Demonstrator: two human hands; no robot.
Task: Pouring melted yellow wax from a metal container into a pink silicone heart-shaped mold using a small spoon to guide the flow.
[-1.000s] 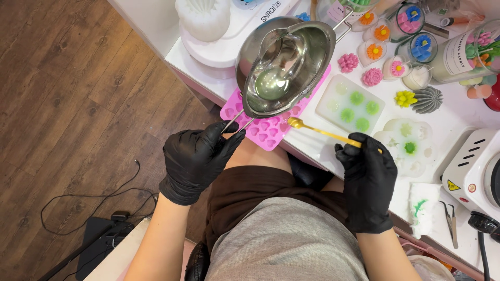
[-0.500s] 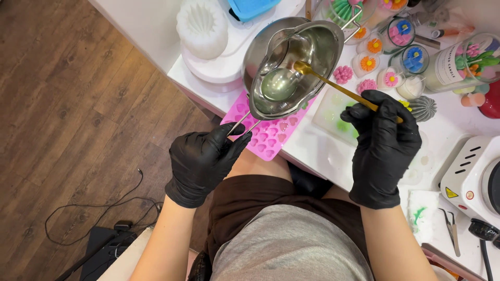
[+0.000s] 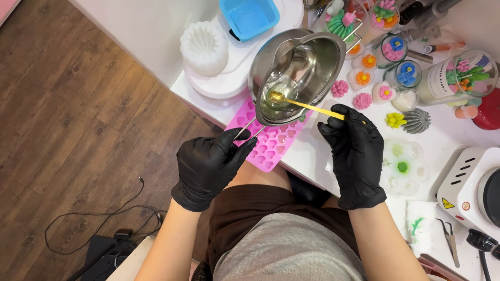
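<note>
My left hand (image 3: 208, 165), in a black glove, grips the wire handle of a steel melting pot (image 3: 312, 67) and holds the pot above a pink heart-shaped silicone mould (image 3: 268, 148) at the white table's edge. A pool of clear liquid lies in the pot's bottom. My right hand (image 3: 357, 153), also gloved in black, pinches a thin gold spoon (image 3: 307, 106) whose bowl dips into that liquid. The pot hides the far part of the pink mould.
A white ribbed mould (image 3: 204, 48) and a blue square mould (image 3: 249, 18) sit on a round white plate. Small flower candles (image 3: 363, 78) and jars stand at the back right. A clear mould with green wax (image 3: 403, 166), a white hot plate (image 3: 471, 187) and tweezers (image 3: 449, 240) lie right.
My right hand brought the gold spoon from over the pink mould up into the pot, and its bowl now sits in the liquid. My left hand kept holding the pot's handle.
</note>
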